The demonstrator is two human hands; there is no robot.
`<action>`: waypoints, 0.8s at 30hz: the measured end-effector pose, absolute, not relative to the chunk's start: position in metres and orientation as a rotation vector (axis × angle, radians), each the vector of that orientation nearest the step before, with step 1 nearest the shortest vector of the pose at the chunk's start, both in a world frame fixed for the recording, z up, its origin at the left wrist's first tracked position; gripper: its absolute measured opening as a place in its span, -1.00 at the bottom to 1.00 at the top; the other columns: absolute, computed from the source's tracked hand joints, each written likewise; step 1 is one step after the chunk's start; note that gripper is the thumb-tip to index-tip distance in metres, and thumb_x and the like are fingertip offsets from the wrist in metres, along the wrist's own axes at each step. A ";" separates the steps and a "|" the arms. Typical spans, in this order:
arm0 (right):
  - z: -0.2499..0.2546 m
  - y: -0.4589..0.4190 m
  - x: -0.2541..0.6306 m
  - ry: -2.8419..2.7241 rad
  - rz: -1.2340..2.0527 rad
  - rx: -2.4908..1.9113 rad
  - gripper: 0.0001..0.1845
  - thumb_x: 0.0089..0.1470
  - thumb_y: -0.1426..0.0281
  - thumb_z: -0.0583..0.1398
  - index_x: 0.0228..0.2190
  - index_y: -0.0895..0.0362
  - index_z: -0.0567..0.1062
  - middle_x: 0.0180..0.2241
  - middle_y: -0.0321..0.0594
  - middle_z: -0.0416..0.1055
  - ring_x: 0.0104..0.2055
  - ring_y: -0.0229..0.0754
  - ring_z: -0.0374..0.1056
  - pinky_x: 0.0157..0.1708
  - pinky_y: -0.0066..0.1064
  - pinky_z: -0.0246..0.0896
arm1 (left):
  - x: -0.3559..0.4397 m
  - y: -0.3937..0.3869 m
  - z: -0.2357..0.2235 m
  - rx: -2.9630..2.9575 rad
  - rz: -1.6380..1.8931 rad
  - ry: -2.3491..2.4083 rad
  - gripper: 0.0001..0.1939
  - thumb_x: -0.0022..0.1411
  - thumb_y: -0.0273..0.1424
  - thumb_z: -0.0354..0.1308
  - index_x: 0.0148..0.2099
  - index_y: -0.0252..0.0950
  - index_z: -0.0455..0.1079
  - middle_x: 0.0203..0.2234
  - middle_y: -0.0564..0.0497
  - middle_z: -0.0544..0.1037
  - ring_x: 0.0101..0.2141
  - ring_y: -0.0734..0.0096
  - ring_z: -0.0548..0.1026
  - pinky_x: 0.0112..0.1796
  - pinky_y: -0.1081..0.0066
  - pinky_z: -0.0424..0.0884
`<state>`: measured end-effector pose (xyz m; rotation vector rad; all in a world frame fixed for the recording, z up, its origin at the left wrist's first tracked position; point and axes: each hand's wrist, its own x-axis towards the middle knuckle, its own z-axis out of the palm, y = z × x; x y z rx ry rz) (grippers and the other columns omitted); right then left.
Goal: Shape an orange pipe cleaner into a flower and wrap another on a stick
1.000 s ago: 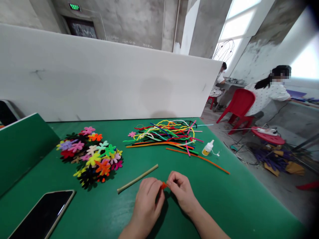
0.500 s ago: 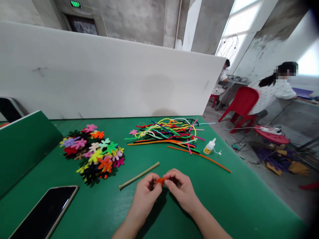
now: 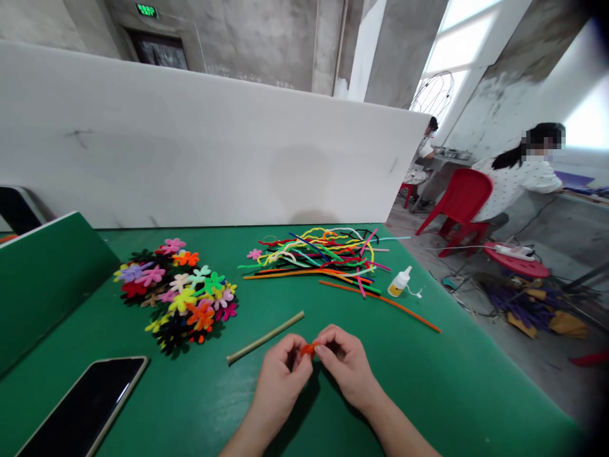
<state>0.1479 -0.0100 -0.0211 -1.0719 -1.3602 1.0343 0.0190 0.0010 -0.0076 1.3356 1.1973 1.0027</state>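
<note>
Here, a small fuzzy orange piece (image 3: 309, 350) is sitting between the two hands, at their fingertips, above the green table (image 3: 428, 387). The left hand (image 3: 280, 381) is pinching it from the left, while the right hand (image 3: 349, 371) is pinching its right end between thumb and fingers. Just beyond the left hand, a pale stick (image 3: 265, 337) is lying slantwise. Farther off, coloured flowers (image 3: 181, 298) are lying heaped to the left, coloured fuzzy stems (image 3: 316, 254) are tangling ahead, and a small white bottle (image 3: 398, 283) is standing to their right.
</note>
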 end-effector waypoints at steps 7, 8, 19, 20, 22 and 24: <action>-0.019 -0.011 0.145 -1.322 1.033 -1.092 -0.87 -0.05 0.37 0.12 -0.54 0.16 0.34 -0.54 -0.28 0.24 -0.50 -0.28 0.16 -0.48 -0.46 0.10 | 0.020 -0.002 -0.009 1.607 1.023 1.285 -0.89 -0.05 -0.48 0.00 -0.58 -0.28 0.18 -0.69 0.16 0.19 -0.64 0.53 0.18 -0.61 0.54 0.14; -0.019 -0.012 0.144 -1.310 1.040 -1.095 -0.88 -0.05 0.37 0.12 -0.54 0.16 0.34 -0.54 -0.28 0.24 -0.50 -0.28 0.16 -0.48 -0.46 0.10 | 0.020 -0.002 -0.009 1.679 1.038 1.306 -0.89 -0.04 -0.49 -0.01 -0.58 -0.27 0.18 -0.69 0.15 0.20 -0.64 0.52 0.19 -0.60 0.53 0.15; -0.017 -0.014 0.138 -1.208 1.098 -1.099 -0.85 -0.05 0.35 0.11 -0.56 0.15 0.29 -0.59 -0.33 0.20 -0.53 -0.30 0.12 -0.51 -0.48 0.07 | 0.014 -0.007 -0.017 2.213 1.078 1.347 -0.89 0.06 -0.52 -0.05 -0.47 -0.27 0.25 -0.56 0.02 0.38 -0.48 0.37 0.36 -0.47 0.43 0.29; -0.018 -0.014 0.138 -1.207 1.099 -1.098 -0.85 -0.05 0.35 0.11 -0.56 0.15 0.29 -0.59 -0.33 0.20 -0.53 -0.30 0.12 -0.52 -0.48 0.07 | 0.014 -0.007 -0.017 2.236 1.079 1.344 -0.89 0.07 -0.52 -0.05 -0.46 -0.27 0.24 -0.56 0.01 0.38 -0.48 0.36 0.36 -0.47 0.42 0.29; -0.019 -0.014 0.137 -1.208 1.095 -1.103 -0.86 -0.05 0.36 0.10 -0.56 0.15 0.29 -0.58 -0.33 0.20 -0.53 -0.29 0.11 -0.52 -0.48 0.06 | 0.014 -0.007 -0.017 2.286 1.085 1.338 -0.89 0.08 -0.52 -0.05 -0.46 -0.27 0.24 -0.55 0.00 0.38 -0.47 0.35 0.36 -0.46 0.41 0.30; -0.020 -0.014 0.137 -1.210 1.085 -1.110 -0.86 -0.04 0.36 0.10 -0.56 0.15 0.28 -0.59 -0.34 0.18 -0.53 -0.30 0.10 -0.52 -0.49 0.05 | 0.014 -0.007 -0.016 2.340 1.096 1.333 -0.89 0.09 -0.52 -0.05 -0.45 -0.28 0.24 -0.55 0.00 0.38 -0.47 0.34 0.36 -0.45 0.40 0.30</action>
